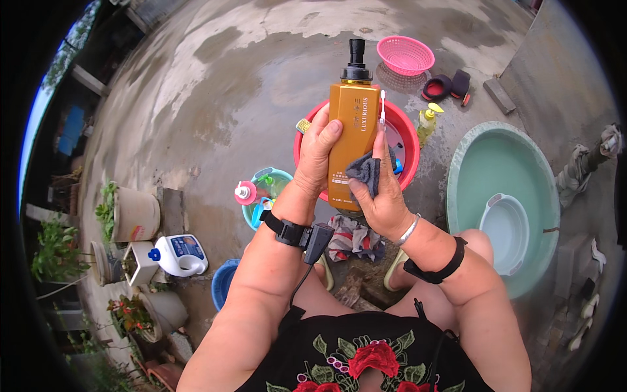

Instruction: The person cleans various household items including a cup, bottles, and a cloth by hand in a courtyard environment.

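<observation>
My left hand (316,147) grips a gold angular pump bottle (350,112), its thumb across the front. The bottle has a black pump head and bears writing. In my right hand (392,201) is a dark grey cloth (367,169), pressed against the bottle's lower right side. A white toothbrush (383,105) stands up just above that hand's fingers; I cannot tell whether they hold it. Behind the bottle is a red basin (414,147), partly covered, with a blue object (398,166) inside. A yellow-bristled brush (303,126) sits at the basin's left rim.
A small teal basin (250,215) on the left holds several bottles. A large green tub (458,196) stands right, a pale basin (504,230) inside. A pink basket (405,55), slippers (437,88) and a yellow pump bottle (427,125) lie beyond. A white jug (181,255) is near flowerpots.
</observation>
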The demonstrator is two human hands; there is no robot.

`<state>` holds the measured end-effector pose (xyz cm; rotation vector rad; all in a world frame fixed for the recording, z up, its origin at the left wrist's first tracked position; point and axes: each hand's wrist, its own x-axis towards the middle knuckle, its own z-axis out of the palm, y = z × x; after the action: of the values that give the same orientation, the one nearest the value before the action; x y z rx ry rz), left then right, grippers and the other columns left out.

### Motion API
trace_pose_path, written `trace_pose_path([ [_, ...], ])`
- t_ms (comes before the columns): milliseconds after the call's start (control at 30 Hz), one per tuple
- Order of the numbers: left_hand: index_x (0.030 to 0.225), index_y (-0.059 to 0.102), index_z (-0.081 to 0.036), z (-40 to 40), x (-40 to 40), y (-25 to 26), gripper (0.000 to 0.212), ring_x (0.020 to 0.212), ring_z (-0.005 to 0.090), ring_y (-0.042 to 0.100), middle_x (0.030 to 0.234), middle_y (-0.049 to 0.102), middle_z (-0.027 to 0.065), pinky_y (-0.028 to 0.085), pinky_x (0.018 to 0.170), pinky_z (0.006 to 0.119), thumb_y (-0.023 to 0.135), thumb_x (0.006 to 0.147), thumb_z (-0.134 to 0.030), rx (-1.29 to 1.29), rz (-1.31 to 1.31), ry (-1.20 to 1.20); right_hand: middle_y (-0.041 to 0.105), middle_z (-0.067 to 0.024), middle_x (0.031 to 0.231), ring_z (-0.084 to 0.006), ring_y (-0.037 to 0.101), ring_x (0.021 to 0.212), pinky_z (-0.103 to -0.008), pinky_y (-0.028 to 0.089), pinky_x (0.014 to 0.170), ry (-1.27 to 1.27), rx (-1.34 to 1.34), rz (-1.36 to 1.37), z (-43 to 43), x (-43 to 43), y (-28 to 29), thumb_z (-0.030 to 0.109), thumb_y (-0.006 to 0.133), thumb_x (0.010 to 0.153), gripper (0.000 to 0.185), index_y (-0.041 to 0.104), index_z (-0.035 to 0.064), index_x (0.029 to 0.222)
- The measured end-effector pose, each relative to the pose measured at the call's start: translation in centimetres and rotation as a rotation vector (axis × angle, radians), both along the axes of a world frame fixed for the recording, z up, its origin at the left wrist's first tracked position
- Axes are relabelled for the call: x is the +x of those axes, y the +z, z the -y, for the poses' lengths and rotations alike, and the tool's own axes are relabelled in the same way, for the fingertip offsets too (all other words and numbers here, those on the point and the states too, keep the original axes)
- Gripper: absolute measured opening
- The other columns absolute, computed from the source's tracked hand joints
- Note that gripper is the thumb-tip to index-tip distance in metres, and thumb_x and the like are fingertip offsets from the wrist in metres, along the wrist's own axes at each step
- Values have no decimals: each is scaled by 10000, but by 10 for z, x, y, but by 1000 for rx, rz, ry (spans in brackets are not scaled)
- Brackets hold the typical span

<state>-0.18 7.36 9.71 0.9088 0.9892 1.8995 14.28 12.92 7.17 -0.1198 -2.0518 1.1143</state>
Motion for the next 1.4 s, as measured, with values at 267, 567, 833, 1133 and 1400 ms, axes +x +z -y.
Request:
trace_pose_path([
  [267, 1348, 434, -36, -4, 27, -15, 658, 1111, 250, 594, 1256, 567, 135, 488, 960, 389, 638, 853, -419, -216, 268, -281, 255, -238, 1521, -318, 319, 1390, -352, 280, 1111, -210, -80, -177, -51, 0, 27, 238, 518, 985, 625, 245, -79, 1449],
  [567, 1310, 473, -13, 5, 39, -23, 677, 1002, 239, 649, 1145, 631, 129, 535, 876, 352, 665, 807, -423, -326, 436, -364, 546, -189, 1294, -223, 523, 1192, -321, 382, 1030, -184, -542, -220, -86, -4, 24, 304, 529, 986, 572, 385, -96, 1369],
  [833, 1363, 453, -66, 2, 3, -13, 620, 1158, 276, 576, 1306, 551, 138, 461, 1018, 407, 428, 939, -518, -82, 506, -112, 152, -275, 1535, -357, 175, 1442, -378, 188, 1151, -27, -102, 46, -4, 2, 4, 231, 540, 958, 761, 84, -93, 1474],
  [1133, 1361, 456, -61, -1, 10, -17, 638, 1181, 267, 556, 1314, 544, 143, 445, 1021, 401, 474, 933, -533, -86, 449, -165, 324, -251, 1468, -322, 320, 1379, -366, 249, 1119, 11, -373, -83, -10, 5, 7, 249, 520, 981, 727, 96, -56, 1488],
  [1400, 1411, 373, -52, -13, 26, -21, 500, 1226, 203, 496, 1347, 501, 90, 399, 1049, 366, 426, 1017, -355, -81, 119, -82, 523, -196, 1276, -242, 557, 1120, -324, 408, 983, -19, -402, -77, -53, 2, 28, 214, 546, 974, 631, 238, -37, 1465],
])
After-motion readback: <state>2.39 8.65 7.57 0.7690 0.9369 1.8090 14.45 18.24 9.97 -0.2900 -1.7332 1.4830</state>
